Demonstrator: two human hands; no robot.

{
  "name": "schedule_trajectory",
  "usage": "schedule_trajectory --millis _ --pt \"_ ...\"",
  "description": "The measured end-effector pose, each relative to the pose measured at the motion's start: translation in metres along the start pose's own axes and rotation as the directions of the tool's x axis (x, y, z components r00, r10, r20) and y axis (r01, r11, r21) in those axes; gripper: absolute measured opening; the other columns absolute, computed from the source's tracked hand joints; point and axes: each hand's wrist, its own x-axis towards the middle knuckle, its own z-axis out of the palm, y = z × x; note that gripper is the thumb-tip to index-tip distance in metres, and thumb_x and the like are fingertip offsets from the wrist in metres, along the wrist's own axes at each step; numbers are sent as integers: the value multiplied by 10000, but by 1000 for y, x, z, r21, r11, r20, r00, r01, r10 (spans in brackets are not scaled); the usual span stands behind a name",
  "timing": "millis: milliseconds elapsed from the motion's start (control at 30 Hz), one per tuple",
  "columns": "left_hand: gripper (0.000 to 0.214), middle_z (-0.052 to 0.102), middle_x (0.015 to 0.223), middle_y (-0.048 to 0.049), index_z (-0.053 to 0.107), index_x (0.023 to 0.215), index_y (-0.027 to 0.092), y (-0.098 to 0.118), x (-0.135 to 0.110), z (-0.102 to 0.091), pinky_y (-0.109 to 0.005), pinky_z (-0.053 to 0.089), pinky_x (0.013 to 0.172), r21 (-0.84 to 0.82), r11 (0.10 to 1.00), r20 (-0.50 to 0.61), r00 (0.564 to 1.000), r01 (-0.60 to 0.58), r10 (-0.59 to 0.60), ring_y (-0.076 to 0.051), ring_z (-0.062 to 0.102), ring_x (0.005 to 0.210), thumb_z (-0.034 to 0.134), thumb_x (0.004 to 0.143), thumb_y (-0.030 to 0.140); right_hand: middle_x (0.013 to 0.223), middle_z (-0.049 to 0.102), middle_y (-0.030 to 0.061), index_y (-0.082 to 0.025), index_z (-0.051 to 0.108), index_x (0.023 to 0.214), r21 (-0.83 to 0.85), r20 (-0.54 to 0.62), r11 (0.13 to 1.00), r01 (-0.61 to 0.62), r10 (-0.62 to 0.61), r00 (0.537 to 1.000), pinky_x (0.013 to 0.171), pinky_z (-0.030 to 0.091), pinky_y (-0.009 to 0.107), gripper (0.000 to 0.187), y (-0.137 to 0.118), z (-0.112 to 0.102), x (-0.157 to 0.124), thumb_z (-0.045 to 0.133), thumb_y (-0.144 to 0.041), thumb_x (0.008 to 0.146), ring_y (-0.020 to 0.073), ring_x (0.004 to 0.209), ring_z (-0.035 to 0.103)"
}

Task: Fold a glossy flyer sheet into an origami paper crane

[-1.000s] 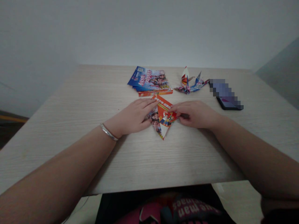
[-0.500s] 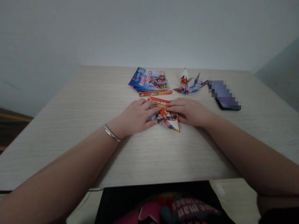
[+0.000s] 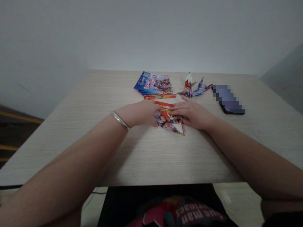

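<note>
A folded paper sheet [image 3: 167, 117], printed orange and with photos of people, lies on the table between my hands. It has pointed corners, one aimed toward me at the lower right. My left hand [image 3: 148, 113], with a silver bangle on its wrist, is curled at the sheet's left edge; its fingers look closed on that edge, though partly hidden and a little blurred. Across the sheet's right part rest the outstretched fingers of my right hand [image 3: 193, 113], pressing it flat, with the thumb by its right edge.
Behind the sheet lies a fanned stack of blue and orange leaflets [image 3: 153, 84]. Folded paper cranes [image 3: 195, 90] stand to its right. A dark phone [image 3: 228, 98] lies farther right on the pale wooden table [image 3: 71, 126]. A wall [image 3: 151, 34] closes off the back.
My left hand has gone from fingers lying flat on the sheet to curling round its left edge. My right hand stays on the sheet. The view has shifted slightly.
</note>
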Motion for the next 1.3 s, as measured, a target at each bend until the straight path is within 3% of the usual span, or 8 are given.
schedule_trajectory --millis 100,267,400,600,833,1033,1167,1300 --pt "257 752 1131 -105 737 1032 173 11 -4 -4 -356 495 939 -18 998 19 998 66 -66 -253 674 1025 732 789 256 1163 787 56 -233 758 1103 -4 -3 998 -57 57 998 1190 329 565 339 -4 -5 -4 568 -109 851 239 1148 705" --pt "164 748 943 -61 692 968 188 22 -21 -6 -291 458 711 -115 966 -82 967 230 -240 -203 661 794 622 877 306 1099 796 56 -251 767 1082 -71 135 976 -204 212 968 989 480 445 321 -19 -27 0 616 -131 825 242 988 720" --pt "217 736 972 -66 646 1059 182 20 -31 -2 -284 447 685 -202 955 -159 955 215 -249 -194 645 776 576 896 307 843 781 36 -264 782 1056 -28 274 922 -386 378 884 612 430 303 226 -33 -45 10 668 -286 862 183 678 647" --pt "302 741 1035 -81 666 1131 173 14 -28 8 -317 490 766 -278 938 -237 932 205 -274 -219 664 840 519 878 249 630 635 3 -209 732 777 214 206 722 -658 625 753 544 318 298 327 -38 -33 13 636 -502 887 152 582 514" --pt "374 757 1135 -77 705 1185 184 4 -18 19 -353 521 865 -405 898 -250 924 172 -290 -246 698 938 623 870 367 668 631 2 -204 706 761 477 101 608 -634 679 727 606 361 311 320 -25 -5 3 628 -501 851 165 633 527" --pt "623 680 1329 -112 590 1338 166 -4 -16 20 -398 520 999 -505 853 -264 917 132 -298 -258 670 1125 746 736 206 751 666 1 -239 635 820 685 -10 488 -540 748 663 646 450 327 243 -15 3 2 696 -473 788 185 700 589" --pt "536 713 1232 -109 534 1278 159 -11 -9 32 -345 586 888 -812 581 -276 915 -58 -295 -197 718 999 694 766 160 742 648 -23 -259 524 822 781 -91 435 -448 789 607 646 481 327 284 -7 9 2 729 -438 741 176 692 614" --pt "411 715 1168 -92 532 1154 162 -17 -3 41 -346 582 935 -877 462 -302 901 -135 -310 -182 713 1026 688 775 142 821 685 -13 -272 482 875 822 -105 434 -369 753 650 734 550 356 291 -3 15 1 720 -406 775 185 763 669"
